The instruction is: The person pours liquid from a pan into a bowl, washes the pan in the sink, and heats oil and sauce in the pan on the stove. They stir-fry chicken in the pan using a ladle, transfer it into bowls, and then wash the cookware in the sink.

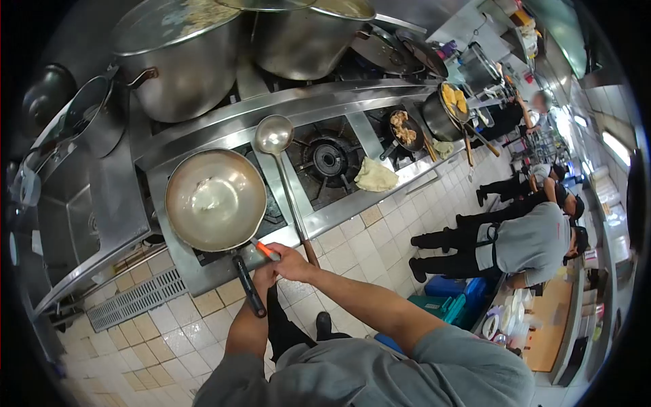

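A wide metal pan (215, 198) with a black handle (249, 286) rests on the front left burner. My right hand (293, 263) is closed around a small orange object (266, 249) at the pan's near rim. Just behind the black handle, my left hand (265, 274) meets my right hand; its fingers are mostly hidden. A long-handled ladle (274, 134) lies across the stove right of the pan, its handle end close to my right hand.
Large pots (183, 64) stand behind the stove. Right of the bare burner (327, 159) are a folded cloth (376, 175), a small pan of food (405, 130) and a pot (441, 119). A sink (68, 210) is at left. Several people (525, 237) stand at right.
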{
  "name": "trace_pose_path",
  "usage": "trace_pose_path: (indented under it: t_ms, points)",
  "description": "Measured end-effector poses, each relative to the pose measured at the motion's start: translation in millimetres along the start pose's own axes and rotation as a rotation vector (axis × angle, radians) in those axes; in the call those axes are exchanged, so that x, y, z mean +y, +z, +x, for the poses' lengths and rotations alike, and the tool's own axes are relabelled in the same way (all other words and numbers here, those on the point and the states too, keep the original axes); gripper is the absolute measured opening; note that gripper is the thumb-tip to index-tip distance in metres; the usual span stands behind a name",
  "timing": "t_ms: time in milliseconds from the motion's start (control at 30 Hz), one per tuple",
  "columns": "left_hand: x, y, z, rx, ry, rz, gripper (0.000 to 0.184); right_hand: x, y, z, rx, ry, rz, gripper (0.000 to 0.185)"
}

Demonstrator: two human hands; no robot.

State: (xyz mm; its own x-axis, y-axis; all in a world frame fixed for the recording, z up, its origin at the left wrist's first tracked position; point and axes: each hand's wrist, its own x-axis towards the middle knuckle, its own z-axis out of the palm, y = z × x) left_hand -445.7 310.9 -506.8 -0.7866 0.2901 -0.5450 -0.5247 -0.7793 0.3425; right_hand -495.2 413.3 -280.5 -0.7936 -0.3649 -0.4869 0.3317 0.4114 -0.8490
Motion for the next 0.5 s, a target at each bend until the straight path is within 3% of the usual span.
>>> trace_pose_path:
  t_ms: [33,100,133,233,300,333,500]
  points:
    - [6,-2,3,-0.044,-0.115,0.002,0.034,3,-3,4,0.009,0.001,-0.002,0.047]
    - [2,-4,10,-0.041,-0.117,0.039,0.030,11,-1,5,-0.028,-0.006,0.006,0.041]
    - [6,-8,9,-0.092,-0.169,0.165,0.030,1,-3,3,-0.081,0.103,0.145,0.038]
    - [16,-9,-30,-0.106,-0.085,0.287,0.028,-9,-4,3,-0.135,0.108,0.150,0.043]
    - [22,13,-49,0.186,-0.197,0.258,0.027,-26,-4,-1,-0.084,0.138,0.062,0.043]
    - [12,12,-61,0.235,-0.175,0.252,0.028,-22,-4,2,-0.072,0.179,0.034,0.042]
    - [-23,50,-125,0.230,-0.294,0.357,0.032,-15,-27,0,-0.089,0.124,0.036,0.042]
